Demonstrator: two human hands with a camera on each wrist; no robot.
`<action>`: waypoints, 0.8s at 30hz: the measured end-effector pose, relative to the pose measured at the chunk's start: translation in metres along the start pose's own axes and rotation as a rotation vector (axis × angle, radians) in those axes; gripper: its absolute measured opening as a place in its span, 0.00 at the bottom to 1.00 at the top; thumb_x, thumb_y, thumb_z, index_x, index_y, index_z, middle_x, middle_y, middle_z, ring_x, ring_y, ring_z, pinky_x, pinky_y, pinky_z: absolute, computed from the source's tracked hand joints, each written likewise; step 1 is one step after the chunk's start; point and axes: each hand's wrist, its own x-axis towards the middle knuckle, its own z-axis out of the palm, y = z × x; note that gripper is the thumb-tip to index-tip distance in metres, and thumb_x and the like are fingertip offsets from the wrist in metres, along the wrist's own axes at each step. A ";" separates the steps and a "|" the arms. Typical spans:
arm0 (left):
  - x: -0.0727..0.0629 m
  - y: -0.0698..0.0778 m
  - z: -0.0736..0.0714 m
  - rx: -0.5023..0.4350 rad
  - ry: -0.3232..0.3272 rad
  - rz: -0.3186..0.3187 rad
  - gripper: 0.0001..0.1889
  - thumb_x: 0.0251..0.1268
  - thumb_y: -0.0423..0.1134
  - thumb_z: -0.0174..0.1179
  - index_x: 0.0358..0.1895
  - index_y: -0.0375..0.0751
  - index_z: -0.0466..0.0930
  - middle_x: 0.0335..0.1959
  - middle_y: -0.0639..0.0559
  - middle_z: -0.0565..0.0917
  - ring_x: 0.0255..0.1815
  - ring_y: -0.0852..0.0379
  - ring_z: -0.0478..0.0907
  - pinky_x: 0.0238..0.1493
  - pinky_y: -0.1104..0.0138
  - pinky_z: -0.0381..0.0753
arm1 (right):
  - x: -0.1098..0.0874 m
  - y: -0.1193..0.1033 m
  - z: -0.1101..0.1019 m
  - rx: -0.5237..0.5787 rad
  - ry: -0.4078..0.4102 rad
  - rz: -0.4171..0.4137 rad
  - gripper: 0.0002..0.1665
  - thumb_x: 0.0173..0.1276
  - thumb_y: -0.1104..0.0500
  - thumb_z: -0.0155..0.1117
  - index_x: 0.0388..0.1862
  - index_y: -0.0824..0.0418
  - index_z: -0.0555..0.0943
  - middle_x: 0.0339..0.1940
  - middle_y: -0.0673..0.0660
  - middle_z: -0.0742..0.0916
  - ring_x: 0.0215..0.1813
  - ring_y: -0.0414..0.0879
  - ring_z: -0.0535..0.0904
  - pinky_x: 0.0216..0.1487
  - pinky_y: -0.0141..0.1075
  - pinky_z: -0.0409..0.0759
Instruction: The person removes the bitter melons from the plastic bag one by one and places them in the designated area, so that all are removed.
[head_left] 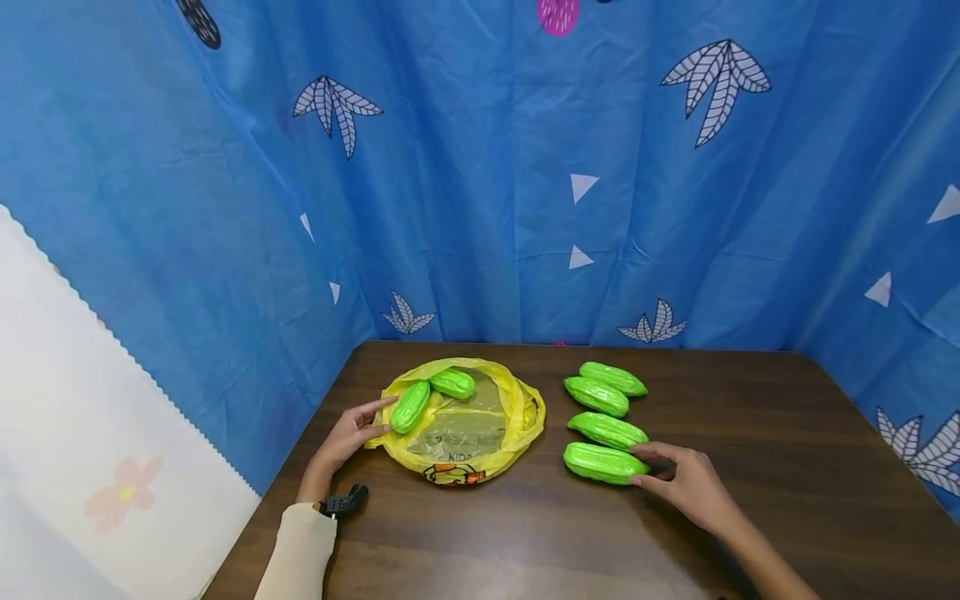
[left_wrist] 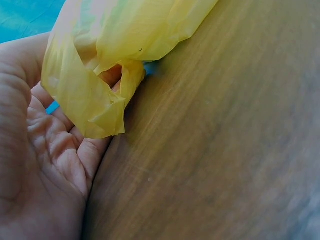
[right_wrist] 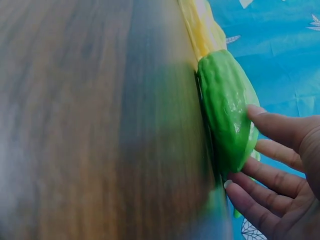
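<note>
My left hand (head_left: pixel 351 435) holds the rim of a yellow plastic bag (head_left: pixel 411 460) on the left side of the table. In the left wrist view, a looped fold of the bag (left_wrist: pixel 90 110) lies across the fingers. Two bright green, ridged bitter gourds lie inside: one gourd (head_left: pixel 410 407) by my fingers, another gourd (head_left: pixel 453 383) behind it. My right hand (head_left: pixel 686 482) is at the right end of the nearest gourd (head_left: pixel 600 463) outside the bag. In the right wrist view, my thumb touches this gourd (right_wrist: pixel 227 110); the other fingers are loosely extended around its end, partly hidden.
Three more gourds lie behind the nearest one: one gourd (head_left: pixel 607 430), then another gourd (head_left: pixel 597 396), then the farthest gourd (head_left: pixel 613 377). The dark wooden table (head_left: pixel 480 542) ends at a blue patterned curtain (head_left: pixel 480 208). A black strap device (head_left: pixel 348 502) is on my left wrist.
</note>
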 end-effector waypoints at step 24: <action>-0.001 -0.001 0.001 -0.009 -0.007 0.012 0.28 0.70 0.31 0.63 0.72 0.34 0.71 0.72 0.35 0.71 0.75 0.34 0.60 0.57 0.74 0.73 | 0.012 -0.053 -0.014 -0.027 0.072 -0.117 0.16 0.69 0.53 0.71 0.53 0.57 0.88 0.43 0.47 0.91 0.41 0.39 0.85 0.36 0.35 0.82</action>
